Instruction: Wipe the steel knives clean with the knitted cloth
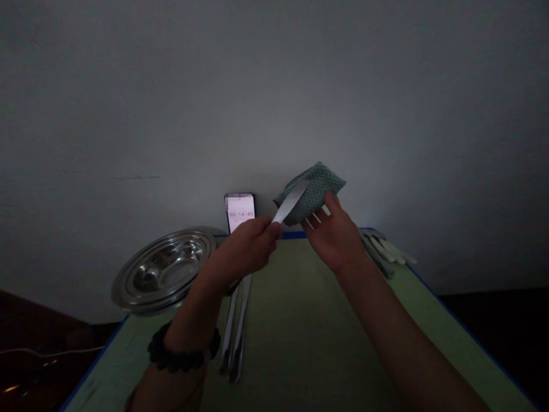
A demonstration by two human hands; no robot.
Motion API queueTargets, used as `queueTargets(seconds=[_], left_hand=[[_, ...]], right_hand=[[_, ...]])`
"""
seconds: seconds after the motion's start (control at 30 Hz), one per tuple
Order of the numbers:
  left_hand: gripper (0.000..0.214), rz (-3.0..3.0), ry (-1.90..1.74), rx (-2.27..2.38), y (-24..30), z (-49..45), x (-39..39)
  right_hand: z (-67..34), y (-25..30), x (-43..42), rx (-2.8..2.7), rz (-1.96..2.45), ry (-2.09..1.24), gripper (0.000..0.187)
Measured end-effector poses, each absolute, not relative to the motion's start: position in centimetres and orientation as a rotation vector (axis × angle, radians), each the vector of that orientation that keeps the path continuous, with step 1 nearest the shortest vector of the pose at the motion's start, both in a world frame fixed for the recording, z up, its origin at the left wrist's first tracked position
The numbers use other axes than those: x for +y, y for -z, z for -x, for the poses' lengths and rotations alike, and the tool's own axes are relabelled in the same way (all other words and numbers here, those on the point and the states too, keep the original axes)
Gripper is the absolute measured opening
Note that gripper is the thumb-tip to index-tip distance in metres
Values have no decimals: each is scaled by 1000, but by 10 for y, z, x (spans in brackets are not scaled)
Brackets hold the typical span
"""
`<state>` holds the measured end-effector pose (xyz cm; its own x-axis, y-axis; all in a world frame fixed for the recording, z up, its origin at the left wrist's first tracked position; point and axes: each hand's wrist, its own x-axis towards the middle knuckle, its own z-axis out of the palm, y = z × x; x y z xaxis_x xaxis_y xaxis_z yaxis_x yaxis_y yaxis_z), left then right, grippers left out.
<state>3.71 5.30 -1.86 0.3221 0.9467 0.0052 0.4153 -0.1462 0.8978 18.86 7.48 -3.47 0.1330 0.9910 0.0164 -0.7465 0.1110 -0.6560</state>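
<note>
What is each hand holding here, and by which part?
The left hand holds a silver metal table knife by its handle end, mostly hidden in the fist; the right hand holds a grey-green textured fabric pad by its lower edge.

Green-topped table [295, 332], blue edging: items on surface.
Far left: stacked shiny metal bowls [171, 272], extending past the side edge in view. Left of centre: slim metal cutlery [234, 343] laid lengthwise, side by side, partly hidden. Far right corner: grey and pale utensils [382, 250], grouped. Far edge: lit phone [241, 207], upright, base hidden, contact with table unconfirmed.
</note>
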Motion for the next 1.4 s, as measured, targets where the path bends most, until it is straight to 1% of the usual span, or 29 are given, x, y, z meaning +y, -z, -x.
queueTargets(seconds=[0.07,0.1,0.2,0.3,0.47,0.7,0.83,0.97,1.07,1.27,1.33,1.4], left_hand=[[21,-1692,-767,1234,20,-40,53],[21,-1687,-762,1234,20,-41,53],[22,-1715,-738,1241,21,-43,54],[21,-1736,-716,1239,22,-42,54],[20,-1751,-644,1185,22,-42,52],[21,-1775,-620,1187,24,-41,51],[24,-1850,-464,1146,19,-39,47],[32,-2014,-284,1146,8,-28,43],[31,-2198,-379,1188,3,-24,42],[30,-2334,-541,1246,20,-53,44],[29,-2332,-596,1275,27,-60,48],[30,-2313,-617,1304,30,-61,54]], right_hand=[[-186,30,71,-535,514,-1361,7],[-184,29,69,-554,482,-1368,8],[-180,25,64,-569,420,-1429,19],[-177,28,66,-498,470,-1436,25],[-178,40,77,-559,462,-1413,12],[-187,46,79,-742,494,-1500,14],[-194,44,83,-683,485,-1373,11],[-208,38,92,-408,488,-1216,20],[-212,35,96,-289,448,-1150,23],[-180,48,86,-405,458,-1147,13],[-166,55,81,-497,509,-1215,20],[-155,61,75,-567,538,-1264,23]])
